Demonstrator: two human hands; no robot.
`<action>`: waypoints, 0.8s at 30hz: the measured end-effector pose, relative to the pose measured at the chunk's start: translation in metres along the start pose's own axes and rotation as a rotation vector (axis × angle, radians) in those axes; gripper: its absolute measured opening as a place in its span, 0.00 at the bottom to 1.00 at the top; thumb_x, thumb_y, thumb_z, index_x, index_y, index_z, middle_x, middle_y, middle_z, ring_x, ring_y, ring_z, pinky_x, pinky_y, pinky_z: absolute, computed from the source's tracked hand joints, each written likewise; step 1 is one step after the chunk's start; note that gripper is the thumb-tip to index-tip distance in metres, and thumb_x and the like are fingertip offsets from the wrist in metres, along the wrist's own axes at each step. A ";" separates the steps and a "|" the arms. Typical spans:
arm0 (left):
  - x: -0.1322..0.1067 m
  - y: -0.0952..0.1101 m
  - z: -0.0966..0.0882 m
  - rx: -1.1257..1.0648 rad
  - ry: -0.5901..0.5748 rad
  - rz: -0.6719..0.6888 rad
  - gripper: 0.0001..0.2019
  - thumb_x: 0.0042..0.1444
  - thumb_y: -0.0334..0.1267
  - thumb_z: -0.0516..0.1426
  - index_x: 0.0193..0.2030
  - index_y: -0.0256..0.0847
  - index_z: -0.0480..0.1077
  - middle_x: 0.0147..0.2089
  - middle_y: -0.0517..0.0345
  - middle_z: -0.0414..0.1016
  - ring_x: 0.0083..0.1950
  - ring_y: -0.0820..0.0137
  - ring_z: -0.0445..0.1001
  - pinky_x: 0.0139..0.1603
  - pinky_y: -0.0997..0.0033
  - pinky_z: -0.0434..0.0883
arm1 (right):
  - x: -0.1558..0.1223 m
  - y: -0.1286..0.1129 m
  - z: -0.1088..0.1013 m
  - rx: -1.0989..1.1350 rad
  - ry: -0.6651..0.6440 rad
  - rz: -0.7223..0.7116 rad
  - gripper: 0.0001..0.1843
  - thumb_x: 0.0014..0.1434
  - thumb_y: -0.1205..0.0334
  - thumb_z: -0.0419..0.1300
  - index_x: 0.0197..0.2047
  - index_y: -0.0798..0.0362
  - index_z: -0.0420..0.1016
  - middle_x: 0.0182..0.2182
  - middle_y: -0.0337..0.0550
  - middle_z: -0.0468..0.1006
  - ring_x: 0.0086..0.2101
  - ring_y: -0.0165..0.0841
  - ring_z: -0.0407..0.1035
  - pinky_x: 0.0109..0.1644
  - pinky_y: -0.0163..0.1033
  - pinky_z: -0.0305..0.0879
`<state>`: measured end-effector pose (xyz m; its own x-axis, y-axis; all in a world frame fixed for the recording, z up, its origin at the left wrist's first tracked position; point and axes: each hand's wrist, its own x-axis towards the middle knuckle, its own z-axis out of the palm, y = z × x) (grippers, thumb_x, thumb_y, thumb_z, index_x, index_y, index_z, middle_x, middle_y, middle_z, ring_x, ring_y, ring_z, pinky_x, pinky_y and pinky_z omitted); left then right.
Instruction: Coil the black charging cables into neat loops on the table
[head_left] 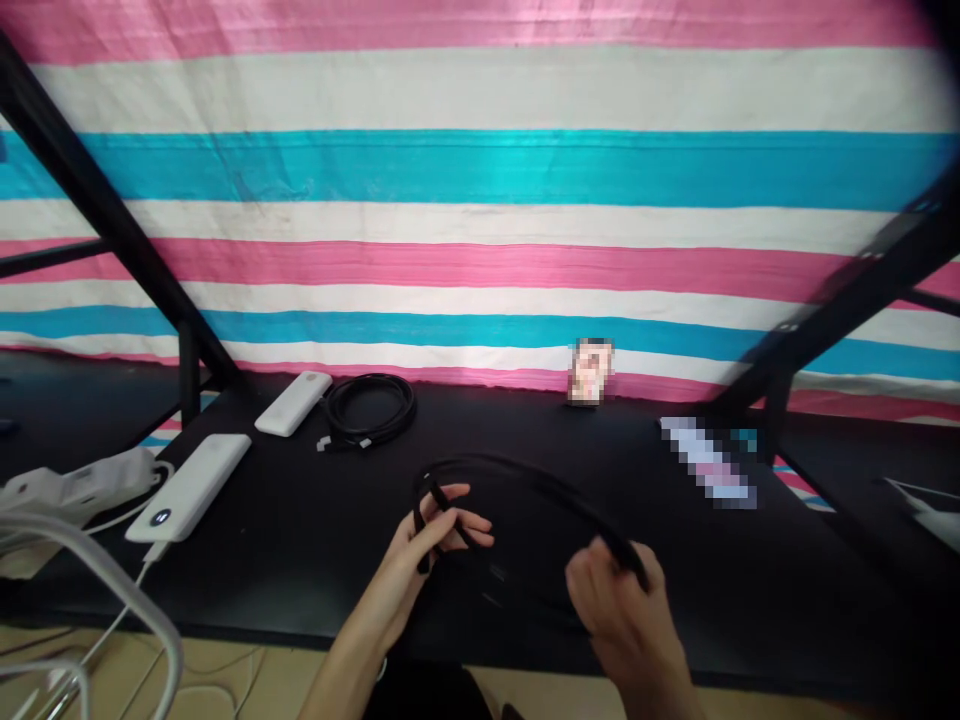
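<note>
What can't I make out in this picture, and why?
All in the head view:
- Right hand: finger detail, blurred.
- Held black cable: lower part of its loop, blurred and dark against the black table.
- Small upright thing and flat thing to its right: surfaces, hidden by pixelation.
- Display: reading, too small.
- White power strip: far end, cut off by left edge.

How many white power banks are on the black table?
2: the rear power bank, left of the coiled black cable, and the front power bank, right of the power strip.
</note>
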<state>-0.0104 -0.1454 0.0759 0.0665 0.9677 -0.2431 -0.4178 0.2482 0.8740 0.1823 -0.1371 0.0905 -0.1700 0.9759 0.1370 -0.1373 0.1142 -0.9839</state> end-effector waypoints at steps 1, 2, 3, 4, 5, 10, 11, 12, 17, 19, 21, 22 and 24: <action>-0.002 0.005 -0.001 -0.037 0.008 0.024 0.13 0.56 0.46 0.54 0.41 0.39 0.67 0.27 0.58 0.76 0.34 0.66 0.77 0.38 0.70 0.68 | 0.004 0.004 0.002 0.058 0.034 0.063 0.17 0.54 0.44 0.59 0.29 0.48 0.77 0.09 0.30 0.55 0.11 0.24 0.49 0.13 0.31 0.54; -0.004 0.010 -0.002 -0.032 0.018 0.043 0.11 0.57 0.46 0.54 0.34 0.39 0.66 0.20 0.62 0.71 0.28 0.68 0.76 0.35 0.72 0.67 | 0.008 0.007 0.003 0.117 0.065 0.104 0.16 0.56 0.45 0.58 0.34 0.49 0.77 0.10 0.28 0.52 0.10 0.23 0.45 0.12 0.29 0.51; -0.006 0.014 -0.005 -0.001 0.018 0.047 0.12 0.58 0.46 0.53 0.30 0.40 0.64 0.14 0.66 0.65 0.23 0.69 0.74 0.32 0.72 0.67 | 0.012 0.011 0.004 0.159 0.097 0.135 0.15 0.57 0.47 0.58 0.39 0.49 0.75 0.11 0.26 0.50 0.10 0.21 0.43 0.12 0.28 0.50; -0.007 0.016 -0.007 0.045 0.004 0.037 0.14 0.58 0.47 0.52 0.28 0.40 0.62 0.12 0.69 0.61 0.20 0.70 0.73 0.30 0.73 0.66 | 0.016 0.015 0.004 0.183 0.131 0.171 0.16 0.56 0.49 0.60 0.44 0.49 0.73 0.12 0.25 0.50 0.11 0.20 0.43 0.12 0.27 0.50; -0.006 0.017 -0.010 0.096 -0.024 0.016 0.14 0.59 0.48 0.51 0.29 0.41 0.61 0.11 0.70 0.59 0.18 0.70 0.72 0.28 0.73 0.66 | 0.019 0.019 0.004 0.171 0.158 0.195 0.20 0.55 0.50 0.61 0.49 0.48 0.70 0.13 0.24 0.51 0.11 0.20 0.44 0.12 0.26 0.51; 0.014 -0.005 -0.013 0.212 0.019 -0.004 0.16 0.58 0.52 0.50 0.30 0.41 0.58 0.13 0.74 0.54 0.11 0.76 0.64 0.16 0.79 0.56 | 0.030 0.053 -0.001 -0.229 0.141 0.257 0.29 0.55 0.49 0.57 0.58 0.50 0.58 0.21 0.28 0.66 0.12 0.23 0.59 0.11 0.28 0.59; 0.022 -0.011 -0.012 0.204 0.106 0.042 0.17 0.57 0.52 0.51 0.28 0.41 0.57 0.13 0.75 0.52 0.10 0.79 0.60 0.15 0.80 0.53 | 0.032 0.061 -0.002 -0.291 0.136 0.284 0.28 0.54 0.49 0.57 0.55 0.52 0.60 0.20 0.29 0.67 0.13 0.26 0.64 0.11 0.29 0.61; 0.031 -0.016 -0.012 0.197 0.181 0.083 0.18 0.56 0.52 0.53 0.26 0.41 0.56 0.15 0.75 0.52 0.10 0.81 0.57 0.14 0.80 0.52 | 0.035 0.069 -0.001 -0.326 0.120 0.312 0.27 0.53 0.50 0.57 0.53 0.54 0.62 0.20 0.30 0.67 0.15 0.29 0.67 0.13 0.30 0.63; 0.083 -0.026 -0.018 0.132 0.378 0.209 0.17 0.54 0.52 0.54 0.29 0.42 0.54 0.17 0.74 0.52 0.13 0.81 0.56 0.15 0.80 0.57 | 0.059 0.090 0.000 -0.225 0.014 0.479 0.24 0.55 0.51 0.54 0.51 0.54 0.60 0.20 0.33 0.70 0.22 0.36 0.75 0.14 0.31 0.66; 0.104 -0.027 -0.022 0.153 0.419 0.220 0.15 0.54 0.51 0.54 0.34 0.42 0.56 0.19 0.74 0.54 0.14 0.80 0.58 0.17 0.78 0.59 | 0.075 0.095 -0.001 -0.261 0.037 0.521 0.21 0.56 0.53 0.53 0.51 0.54 0.59 0.19 0.34 0.71 0.20 0.36 0.75 0.12 0.30 0.64; 0.123 -0.029 -0.027 0.186 0.446 0.223 0.16 0.53 0.48 0.55 0.42 0.41 0.57 0.22 0.71 0.60 0.17 0.78 0.62 0.20 0.77 0.63 | 0.094 0.101 -0.002 -0.364 0.079 0.505 0.18 0.56 0.57 0.54 0.49 0.55 0.61 0.16 0.33 0.71 0.13 0.32 0.69 0.09 0.28 0.59; 0.130 -0.030 -0.029 0.207 0.460 0.229 0.19 0.53 0.46 0.56 0.46 0.40 0.57 0.23 0.68 0.63 0.19 0.77 0.65 0.22 0.76 0.65 | 0.103 0.105 -0.003 -0.407 0.099 0.472 0.16 0.56 0.59 0.55 0.47 0.56 0.63 0.14 0.32 0.69 0.10 0.30 0.66 0.08 0.27 0.56; 0.142 -0.032 -0.034 0.260 0.479 0.255 0.24 0.51 0.44 0.57 0.51 0.38 0.56 0.29 0.62 0.68 0.25 0.75 0.70 0.28 0.73 0.68 | 0.121 0.111 -0.006 -0.425 0.138 0.392 0.14 0.55 0.63 0.56 0.45 0.57 0.66 0.12 0.31 0.68 0.08 0.26 0.61 0.07 0.26 0.51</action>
<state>-0.0188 -0.0175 -0.0007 -0.4473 0.8860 -0.1218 -0.1275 0.0716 0.9893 0.1522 -0.0056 -0.0030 0.0034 0.9722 -0.2342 0.3173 -0.2232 -0.9217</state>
